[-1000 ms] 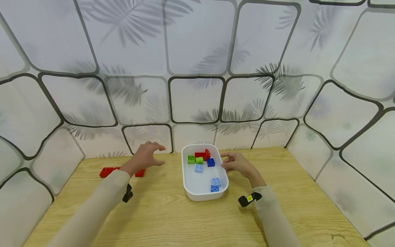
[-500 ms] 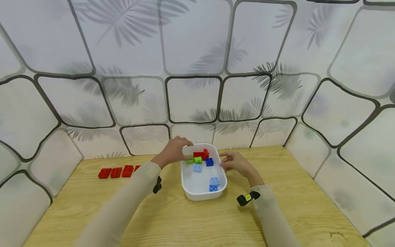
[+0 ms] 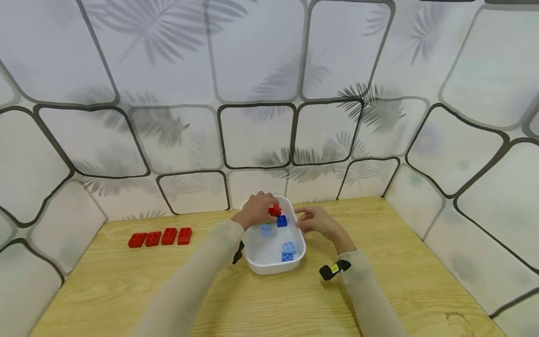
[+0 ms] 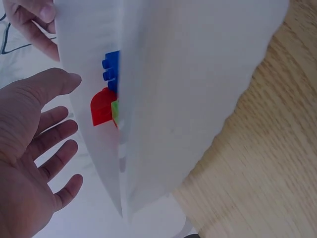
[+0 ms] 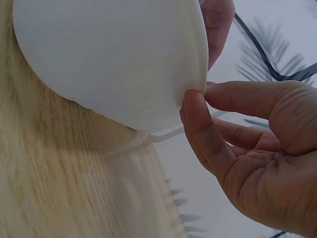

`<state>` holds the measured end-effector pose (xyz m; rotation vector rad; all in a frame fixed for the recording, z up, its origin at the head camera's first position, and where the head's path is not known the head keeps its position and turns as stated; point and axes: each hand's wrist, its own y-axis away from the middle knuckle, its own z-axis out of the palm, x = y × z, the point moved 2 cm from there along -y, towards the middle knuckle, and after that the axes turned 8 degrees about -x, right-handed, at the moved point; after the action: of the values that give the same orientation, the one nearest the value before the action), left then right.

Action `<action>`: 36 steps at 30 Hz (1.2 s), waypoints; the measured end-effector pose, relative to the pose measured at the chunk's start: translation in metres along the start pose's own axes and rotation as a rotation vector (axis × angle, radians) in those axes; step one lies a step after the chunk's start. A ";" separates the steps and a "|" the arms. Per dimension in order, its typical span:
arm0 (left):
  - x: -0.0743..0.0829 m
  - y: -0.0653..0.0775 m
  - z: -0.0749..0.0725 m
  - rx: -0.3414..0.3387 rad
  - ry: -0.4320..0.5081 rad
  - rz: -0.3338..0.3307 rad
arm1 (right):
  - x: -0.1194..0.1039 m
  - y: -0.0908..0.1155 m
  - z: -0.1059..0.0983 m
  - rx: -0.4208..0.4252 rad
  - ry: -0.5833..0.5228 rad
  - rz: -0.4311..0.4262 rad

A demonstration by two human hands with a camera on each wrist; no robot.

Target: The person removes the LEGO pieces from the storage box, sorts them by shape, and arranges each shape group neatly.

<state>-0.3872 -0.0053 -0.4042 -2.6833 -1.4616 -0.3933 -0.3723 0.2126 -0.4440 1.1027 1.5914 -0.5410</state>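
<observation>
A white plastic tub (image 3: 271, 269) holds several toy building bricks. My left hand (image 3: 256, 210) reaches over its far left part, fingers and thumb apart, near a red brick (image 3: 275, 210). In the left wrist view that hand (image 4: 42, 144) has nothing between its fingers; the red brick (image 4: 102, 107) and a dark blue brick (image 4: 113, 71) lie beyond the tub's wall, with a bit of a green brick (image 4: 115, 113). My right hand (image 5: 252, 148) pinches the tub's rim between thumb and fingers on the right side. In the head view the left hand hides the green bricks.
A row of several red bricks (image 3: 169, 236) lies on the wooden table (image 3: 126, 290) left of the tub. Inside the tub are light blue bricks (image 3: 288, 247) near the front. A patterned curtain (image 3: 257, 135) stands behind the table's far edge.
My left hand has moved right, from above the red row to inside the tub's far part, uncovering the row. The right hand stays at the rim. The head view has shifted slightly.
</observation>
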 end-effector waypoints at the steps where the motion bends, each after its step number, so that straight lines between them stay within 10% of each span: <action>1: 0.000 -0.001 0.001 -0.003 0.001 -0.008 | 0.000 0.000 0.000 -0.002 0.000 -0.003; 36: 0.004 -0.019 -0.010 -0.122 -0.029 -0.139 | -0.001 0.001 0.001 -0.001 -0.015 -0.011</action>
<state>-0.4026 0.0070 -0.3951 -2.6978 -1.6918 -0.4679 -0.3713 0.2116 -0.4430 1.0872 1.5859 -0.5543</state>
